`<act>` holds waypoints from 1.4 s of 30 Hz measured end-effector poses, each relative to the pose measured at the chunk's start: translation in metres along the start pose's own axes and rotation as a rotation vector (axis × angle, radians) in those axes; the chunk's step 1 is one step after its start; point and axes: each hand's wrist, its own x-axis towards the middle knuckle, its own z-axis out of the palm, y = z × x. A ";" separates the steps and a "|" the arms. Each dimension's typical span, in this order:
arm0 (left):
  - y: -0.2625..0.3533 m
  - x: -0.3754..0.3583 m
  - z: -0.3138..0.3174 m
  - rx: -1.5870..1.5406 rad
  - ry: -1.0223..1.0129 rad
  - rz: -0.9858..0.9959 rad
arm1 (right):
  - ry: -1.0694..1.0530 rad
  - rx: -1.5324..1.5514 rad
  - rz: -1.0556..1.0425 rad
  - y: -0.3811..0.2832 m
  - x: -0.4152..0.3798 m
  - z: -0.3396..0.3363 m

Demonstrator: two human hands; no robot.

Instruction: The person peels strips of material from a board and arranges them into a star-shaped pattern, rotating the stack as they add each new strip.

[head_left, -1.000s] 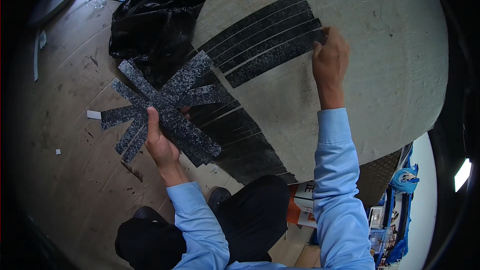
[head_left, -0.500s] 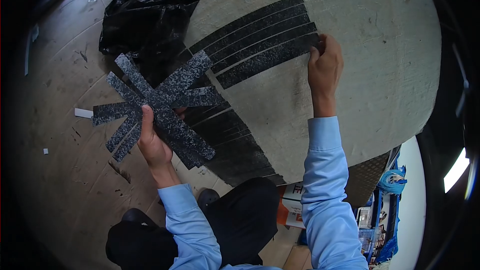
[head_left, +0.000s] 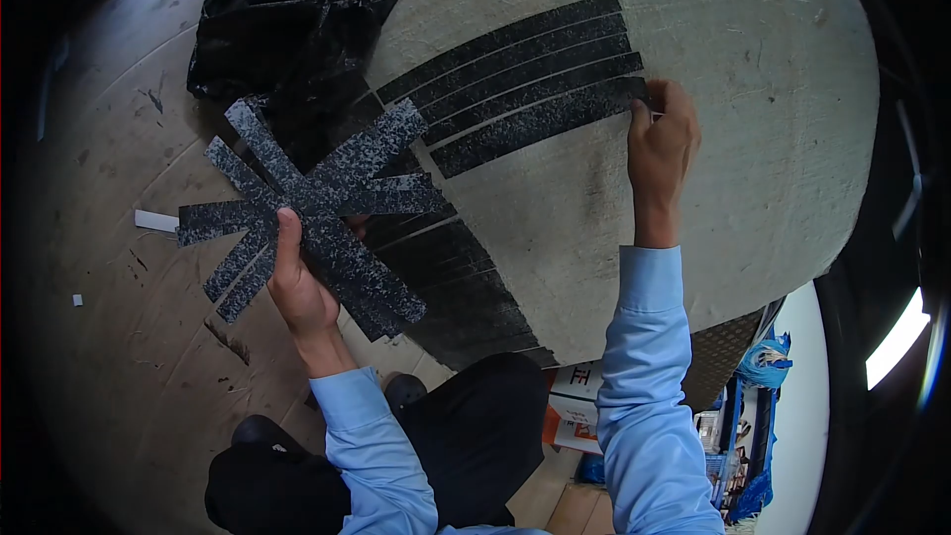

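A fanned bundle of dark speckled strips [head_left: 362, 154] is in my left hand [head_left: 305, 299], my thumb pressed on top where they cross and the other fingers mostly hidden beneath. My right hand [head_left: 664, 144] has thumb and fingers closed at the right end of a dark speckled strip [head_left: 540, 129] on the pale rounded board [head_left: 753, 168]. That strip is the nearest to me of several dark strips lying side by side in a slightly curved row. A narrow pale gap separates it from the strip above.
More dark strips [head_left: 471, 282] cover the board's side surface below the bundle. A black plastic bag [head_left: 287, 35] lies at upper left. White scraps [head_left: 156, 221] are on the floor [head_left: 109, 367]. A printed box [head_left: 575, 401] and blue shelving [head_left: 733, 406] stand at lower right.
My right hand and the right ends of the strips appear slightly farther right in view, with the whole view shifted a little. My left hand still holds the fanned bundle.
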 end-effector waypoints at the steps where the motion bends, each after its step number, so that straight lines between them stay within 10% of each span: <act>1: 0.000 0.001 0.000 -0.016 -0.004 -0.008 | 0.015 -0.023 -0.001 -0.002 0.000 0.000; 21: -0.011 -0.005 0.004 0.011 -0.038 -0.016 | -0.024 -0.063 0.052 0.014 0.016 0.010; 30: -0.004 -0.012 0.012 0.040 -0.081 -0.006 | 0.035 -0.121 -0.286 0.018 0.023 -0.014; 35: -0.057 0.004 -0.007 -0.267 -0.217 -0.208 | -0.457 0.157 -0.168 0.036 0.045 -0.029; 42: -0.103 -0.029 0.027 -0.042 -0.328 -0.294 | -0.476 0.369 -0.175 0.037 0.033 -0.047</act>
